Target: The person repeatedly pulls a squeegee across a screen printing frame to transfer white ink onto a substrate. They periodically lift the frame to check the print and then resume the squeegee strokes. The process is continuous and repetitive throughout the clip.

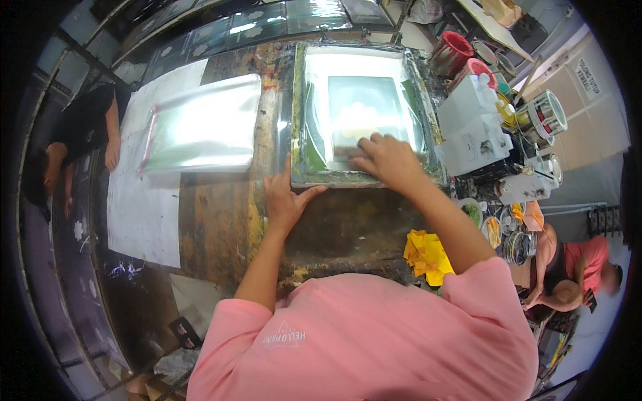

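Observation:
A screen-printing frame lies on the stained worktable, with a pale mesh and a lighter rectangle in its middle. My right hand is closed over the near part of the mesh, on a brownish squeegee that is blurred and partly hidden by the fingers. At the frame's near left corner is my left hand, its thumb stretched along the front edge and its forefinger along the left side. To the left lies a stack of shiny clear plastic sheets, on white paper.
Right of the frame stand white plastic jugs, red tubs and a paint can. A yellow cloth lies by my right forearm. One person is at far left, another sits at right. Printed sheets line the back.

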Tool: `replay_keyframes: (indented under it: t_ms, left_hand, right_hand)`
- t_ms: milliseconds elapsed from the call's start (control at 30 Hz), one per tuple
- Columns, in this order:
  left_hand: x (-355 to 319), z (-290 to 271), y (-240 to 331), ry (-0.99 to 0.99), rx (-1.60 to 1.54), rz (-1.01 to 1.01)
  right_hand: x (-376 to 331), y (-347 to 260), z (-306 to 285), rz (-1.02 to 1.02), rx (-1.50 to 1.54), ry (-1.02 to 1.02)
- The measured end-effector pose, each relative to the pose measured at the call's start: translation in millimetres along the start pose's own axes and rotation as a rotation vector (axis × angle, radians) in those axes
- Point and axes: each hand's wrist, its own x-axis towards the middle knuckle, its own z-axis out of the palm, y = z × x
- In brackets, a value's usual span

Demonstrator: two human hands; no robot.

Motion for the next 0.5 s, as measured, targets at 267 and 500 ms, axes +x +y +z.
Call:
replay_keyframes:
  t_ms: [267,500]
  left_hand:
    - [46,-25,69,0.217,-0.863,-0.127]
    - [59,-41,59,0.093,-0.297,0.058]
  right_hand:
    - [-10,-27,-79,-0.113,-0.195,0.564]
    - [50,-13,-137,-0.123,-0.201,0.816]
